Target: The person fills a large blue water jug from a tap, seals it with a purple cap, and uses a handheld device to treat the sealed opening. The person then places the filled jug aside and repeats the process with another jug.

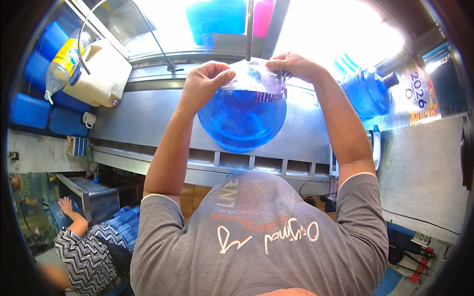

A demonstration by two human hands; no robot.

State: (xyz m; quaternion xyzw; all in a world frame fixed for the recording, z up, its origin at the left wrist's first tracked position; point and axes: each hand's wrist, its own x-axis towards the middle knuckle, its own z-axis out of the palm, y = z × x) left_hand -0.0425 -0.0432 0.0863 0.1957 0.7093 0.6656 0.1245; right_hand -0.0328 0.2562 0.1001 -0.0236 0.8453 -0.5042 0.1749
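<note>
A large round blue water jug (240,125) stands on the stainless steel counter (148,118) before me. Over its top lies a clear plastic sleeve (255,79) with dark printing near its lower right edge. The thumb and fingers of my left hand (209,79) pinch the sleeve's left side. On the other side my right hand (294,66) grips its upper right edge. The sleeve mostly hides the jug's neck. A metal pipe (250,33) comes down just beyond the sleeve.
To the left stand a cream jerrycan (111,76), a plastic bottle (61,68), blue containers (31,109) and a white mug (89,119). Another blue jug (364,92) lies tilted at the right. A person in a zigzag-patterned top (87,259) is at lower left, one hand on a jug.
</note>
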